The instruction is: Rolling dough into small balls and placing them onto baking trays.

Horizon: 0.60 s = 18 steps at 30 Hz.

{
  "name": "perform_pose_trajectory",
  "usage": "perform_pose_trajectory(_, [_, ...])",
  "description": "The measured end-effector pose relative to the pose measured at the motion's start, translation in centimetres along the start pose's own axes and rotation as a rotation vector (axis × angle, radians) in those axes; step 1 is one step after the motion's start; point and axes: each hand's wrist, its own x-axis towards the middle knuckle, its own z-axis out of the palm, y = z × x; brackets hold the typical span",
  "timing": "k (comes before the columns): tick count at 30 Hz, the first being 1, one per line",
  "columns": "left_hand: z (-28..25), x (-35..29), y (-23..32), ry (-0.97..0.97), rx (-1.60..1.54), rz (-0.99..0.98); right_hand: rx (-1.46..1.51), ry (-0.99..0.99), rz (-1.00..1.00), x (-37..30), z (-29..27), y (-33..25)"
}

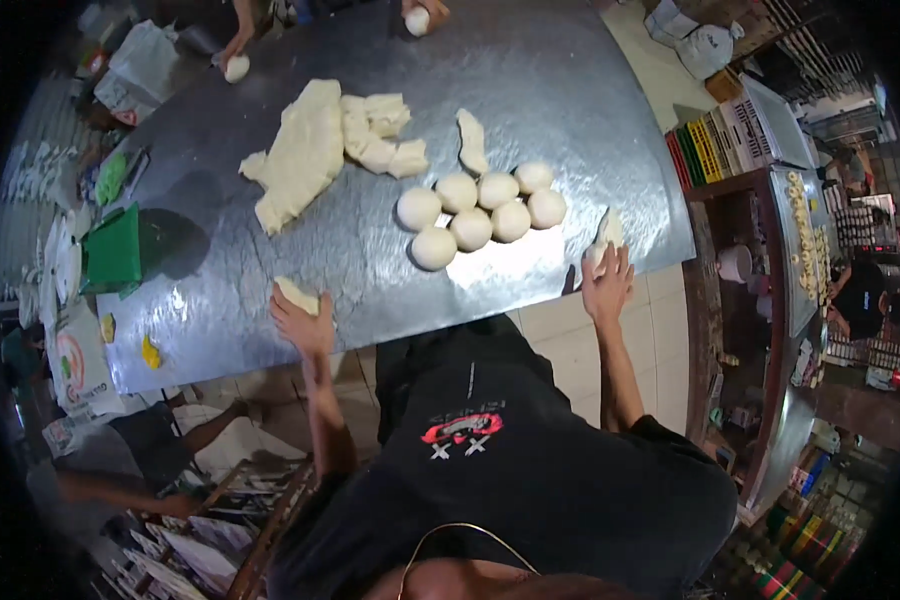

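Note:
At the table's near edge, my left hand (304,326) is closed on a piece of dough (296,296) lying on the metal tabletop (390,285). Farther right, my right hand (606,284) grips another dough piece (610,230), longer and tapering away from me. Between and beyond my hands sit several smooth, round dough balls (471,229) clustered in rows. A loose dough strip (472,142) lies just behind them. To the left of the balls spreads a big flat slab of dough (302,150), with torn dough pieces (375,135) against its right side.
Across the table, a co-worker's hands (240,38) hold dough balls (417,20). A green plastic container (112,250) and a small yellow item (151,352) stand at the left. Wooden shelving (735,320) is at the right, beside stacked coloured crates (712,142).

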Motion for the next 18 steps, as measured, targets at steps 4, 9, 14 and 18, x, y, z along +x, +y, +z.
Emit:
perform_pose_trajectory(4, [1.8, -1.0, 0.1, 0.195, 0.233, 0.085, 0.671, 0.376, -0.127, 5.2, 5.3, 2.4])
perform_pose_trajectory(9, [1.4, 8.1, 0.7, 0.007, 0.283, -0.028, 0.292, 0.416, -0.104, 14.0, 8.1, 5.8])
perform_pose_trajectory(14, [4.9, 13.2, -5.1, 0.393, 0.166, 0.011, 0.224, 0.688, -0.101, 21.9, 7.3, 7.7])
perform_pose_trajectory(18, [4.7, 8.9, -0.8, 0.177, 0.397, -0.219, 0.429, 0.565, -0.108, 15.8, 7.4, 2.6])
